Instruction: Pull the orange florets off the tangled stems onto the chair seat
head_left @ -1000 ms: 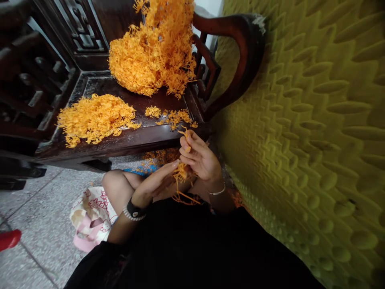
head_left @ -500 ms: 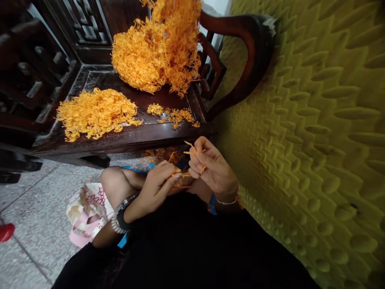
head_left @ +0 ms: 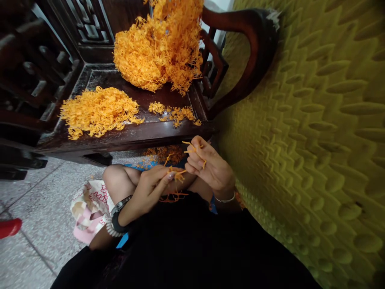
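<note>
Over my lap, my left hand (head_left: 153,184) pinches an orange spindly piece (head_left: 179,175) with thin leg-like strands between thumb and fingers. To its right and slightly higher, my right hand (head_left: 212,166) is closed on another orange spindly piece (head_left: 192,147), whose thin ends stick out past the fingertips. The two hands are apart. A large heap of like orange pieces (head_left: 138,60) fills the back of the dark wooden seat (head_left: 132,134), and a lower pile (head_left: 99,110) lies at its front left. A few loose pieces (head_left: 180,114) lie at the front right.
A curved wooden armrest (head_left: 258,52) rises at the right, against a yellow-green textured wall (head_left: 315,132). More orange pieces (head_left: 165,154) lie below the seat, near something blue. A white and pink bag (head_left: 90,212) sits on the speckled floor (head_left: 39,208), with a red object (head_left: 10,228) at the left edge.
My left hand has drawn a little left and away from my right hand, and its orange piece shows more plainly. My right hand keeps its grip, shifted slightly left.
</note>
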